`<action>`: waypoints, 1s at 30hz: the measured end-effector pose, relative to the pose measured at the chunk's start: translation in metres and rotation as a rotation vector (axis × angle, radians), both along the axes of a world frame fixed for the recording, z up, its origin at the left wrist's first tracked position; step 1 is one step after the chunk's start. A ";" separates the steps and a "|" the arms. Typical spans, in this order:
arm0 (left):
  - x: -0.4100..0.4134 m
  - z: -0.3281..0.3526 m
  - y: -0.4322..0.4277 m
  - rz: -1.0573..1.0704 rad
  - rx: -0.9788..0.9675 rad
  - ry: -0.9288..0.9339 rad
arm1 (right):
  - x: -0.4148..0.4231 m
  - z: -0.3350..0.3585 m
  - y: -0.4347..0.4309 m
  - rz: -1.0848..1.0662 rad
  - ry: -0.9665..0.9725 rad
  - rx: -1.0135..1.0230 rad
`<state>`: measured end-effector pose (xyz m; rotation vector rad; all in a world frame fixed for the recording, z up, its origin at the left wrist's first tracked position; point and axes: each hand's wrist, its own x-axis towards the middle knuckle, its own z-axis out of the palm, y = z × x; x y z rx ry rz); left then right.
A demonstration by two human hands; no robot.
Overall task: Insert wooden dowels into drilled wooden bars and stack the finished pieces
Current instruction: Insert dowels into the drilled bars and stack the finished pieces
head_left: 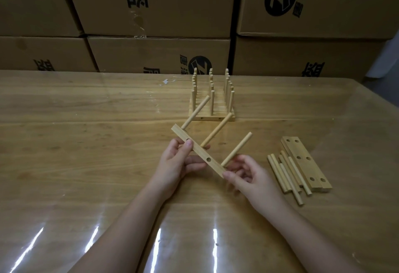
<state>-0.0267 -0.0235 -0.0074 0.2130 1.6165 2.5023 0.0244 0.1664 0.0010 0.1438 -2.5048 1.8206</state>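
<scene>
Both hands hold a drilled wooden bar (200, 153) tilted above the table. Three dowels stick out of it, pointing up and to the right: one at its far end (196, 112), one in the middle (216, 129), one at its near end (237, 148). My left hand (178, 165) grips the bar near its middle, thumb on the side face. My right hand (248, 175) pinches the bar's near end. Side holes show on the bar. Behind it stand several finished pieces (212, 100) in a row, dowels upright.
To the right lie several loose dowels (287, 175) beside flat drilled bars (305, 162). The glossy wooden table (86, 143) has its right edge at the far right. Stacked cardboard boxes (159, 13) form a wall along the table's back.
</scene>
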 end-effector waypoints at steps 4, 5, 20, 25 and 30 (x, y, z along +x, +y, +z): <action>-0.002 0.001 -0.002 0.131 -0.129 -0.012 | -0.008 0.001 0.014 -0.133 0.102 -0.005; -0.004 0.001 -0.004 0.190 -0.190 0.001 | -0.011 0.001 0.019 -0.163 0.113 0.020; -0.003 -0.003 -0.027 0.225 -1.177 0.322 | -0.025 -0.016 0.032 -0.242 0.130 0.601; -0.016 -0.006 -0.017 0.271 -1.302 0.331 | -0.027 -0.017 0.032 -0.255 0.140 0.601; -0.040 -0.008 -0.013 0.292 -1.391 0.262 | -0.026 -0.015 0.032 -0.304 0.153 0.545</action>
